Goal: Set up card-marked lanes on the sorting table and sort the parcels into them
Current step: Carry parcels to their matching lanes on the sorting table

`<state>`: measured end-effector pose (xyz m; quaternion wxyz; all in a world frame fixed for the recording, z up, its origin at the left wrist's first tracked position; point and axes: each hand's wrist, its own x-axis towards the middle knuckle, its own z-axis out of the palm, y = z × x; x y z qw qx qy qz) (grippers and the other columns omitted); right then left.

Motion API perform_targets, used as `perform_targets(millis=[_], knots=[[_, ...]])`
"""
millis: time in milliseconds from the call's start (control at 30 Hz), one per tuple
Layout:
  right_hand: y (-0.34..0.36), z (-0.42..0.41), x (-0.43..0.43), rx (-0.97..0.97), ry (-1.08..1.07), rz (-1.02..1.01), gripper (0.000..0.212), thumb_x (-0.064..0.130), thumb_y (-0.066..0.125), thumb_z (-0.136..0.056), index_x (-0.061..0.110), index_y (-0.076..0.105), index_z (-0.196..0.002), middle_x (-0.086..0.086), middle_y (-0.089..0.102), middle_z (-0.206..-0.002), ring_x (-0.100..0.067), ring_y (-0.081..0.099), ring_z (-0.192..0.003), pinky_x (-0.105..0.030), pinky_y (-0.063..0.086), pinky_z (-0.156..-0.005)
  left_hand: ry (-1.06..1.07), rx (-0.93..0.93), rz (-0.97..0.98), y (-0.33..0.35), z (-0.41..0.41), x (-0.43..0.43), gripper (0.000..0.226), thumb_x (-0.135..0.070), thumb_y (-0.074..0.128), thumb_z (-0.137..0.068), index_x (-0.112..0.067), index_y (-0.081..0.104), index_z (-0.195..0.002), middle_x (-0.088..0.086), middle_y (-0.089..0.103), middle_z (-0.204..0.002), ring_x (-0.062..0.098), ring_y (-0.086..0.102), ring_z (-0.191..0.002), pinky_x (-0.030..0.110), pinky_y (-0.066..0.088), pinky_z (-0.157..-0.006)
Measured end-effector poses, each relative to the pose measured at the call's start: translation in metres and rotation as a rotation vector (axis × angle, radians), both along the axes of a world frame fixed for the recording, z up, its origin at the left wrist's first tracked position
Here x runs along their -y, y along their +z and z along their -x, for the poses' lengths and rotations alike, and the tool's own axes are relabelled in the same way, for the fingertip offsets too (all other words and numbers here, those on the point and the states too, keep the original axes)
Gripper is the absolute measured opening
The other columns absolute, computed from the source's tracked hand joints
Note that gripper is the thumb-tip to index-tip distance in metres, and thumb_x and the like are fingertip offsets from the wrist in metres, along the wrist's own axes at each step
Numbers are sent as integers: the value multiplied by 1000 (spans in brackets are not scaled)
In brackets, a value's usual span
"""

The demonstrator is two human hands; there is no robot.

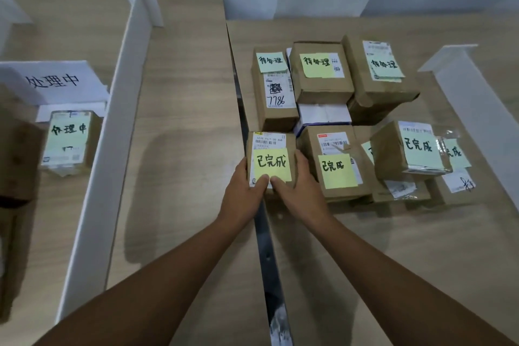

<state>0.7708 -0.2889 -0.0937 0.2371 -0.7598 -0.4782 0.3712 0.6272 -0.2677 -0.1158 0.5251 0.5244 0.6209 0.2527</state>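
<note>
A small brown parcel [271, 154] with a yellow note reading 已完成 sits at the left edge of the right table, by the seam. My left hand [243, 187] grips its left side and my right hand [297, 185] grips its right side, thumbs on its top. Behind and to the right lie several more brown parcels: three marked 待处理 [320, 73] at the back, others marked 已完成 [337, 166] in front. In the left lane a parcel marked 处理中 [68, 140] lies below a white card [56, 83] with the same words.
A long white divider [112, 154] separates the left lane from the bare wooden middle lane [179, 109]. Another white divider [477, 93] stands at the right. A dark metal seam [264, 233] runs between the two tables. A brown box [16, 160] sits at the far left.
</note>
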Motion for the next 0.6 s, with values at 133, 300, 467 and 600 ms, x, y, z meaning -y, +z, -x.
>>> perform_targets(millis=[133, 300, 467, 600], knots=[[30, 17, 25, 0, 87, -106, 78, 47, 65, -93, 38, 21, -157, 3, 51, -147, -19, 51, -133, -48, 49, -105, 37, 6, -55, 40, 34, 34, 45, -44, 60, -97, -47, 42, -139, -25, 65, -123, 1, 65, -107, 6, 47, -72], [90, 67, 43, -49, 271, -273, 80, 59, 65, -89, 49, 19, -153, 4, 46, -146, -12, 53, -122, -37, 47, -97, 188, 33, -232, 118, 97, 83, 36, -53, 62, -90, -72, 46, -116, -40, 64, -113, -9, 66, -99, 18, 54, -84], [140, 125, 70, -158, 432, -406, 84, 71, 58, -77, 49, 21, -149, 6, 46, -136, -4, 49, -110, -29, 44, -90, 298, -2, -392, 181, 155, 140, 33, -46, 63, -96, -69, 50, -116, -38, 65, -116, -9, 66, -99, 11, 49, -78], [162, 170, 103, -249, 535, -506, 79, 67, 56, -83, 44, 25, -151, 5, 47, -137, 8, 41, -111, -24, 39, -92, 409, -13, -450, 208, 194, 193, 29, -46, 63, -95, -64, 52, -116, -36, 66, -114, -8, 67, -97, 5, 45, -71]])
